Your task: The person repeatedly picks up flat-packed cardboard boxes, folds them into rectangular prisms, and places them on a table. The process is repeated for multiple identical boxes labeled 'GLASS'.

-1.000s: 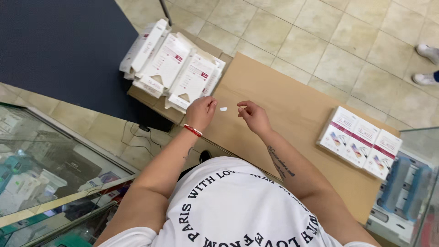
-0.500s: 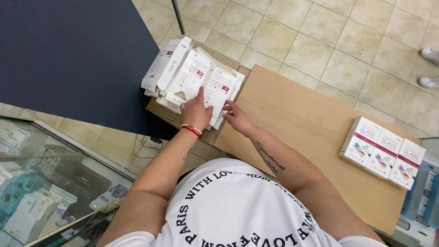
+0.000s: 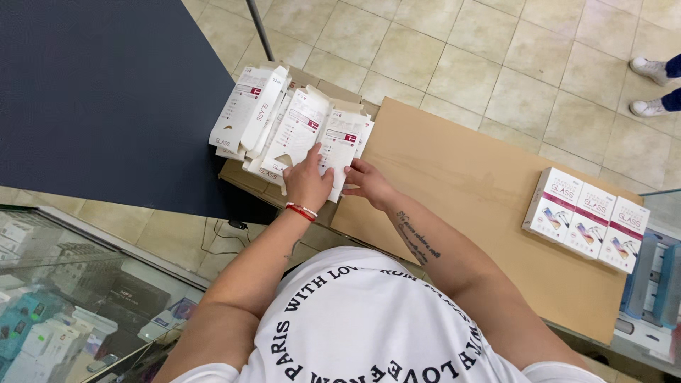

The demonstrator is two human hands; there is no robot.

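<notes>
We had moved both hands from the bare brown cardboard worktop (image 3: 454, 177) to the heap of flat white cartons (image 3: 291, 128); our left hand (image 3: 307, 183) pressed flat on one, our right hand (image 3: 367, 182) pinched its edge.

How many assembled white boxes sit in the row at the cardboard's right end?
3: left box, middle box, right box, side by side near the cardboard sheet's right end. None looks hidden.
</notes>
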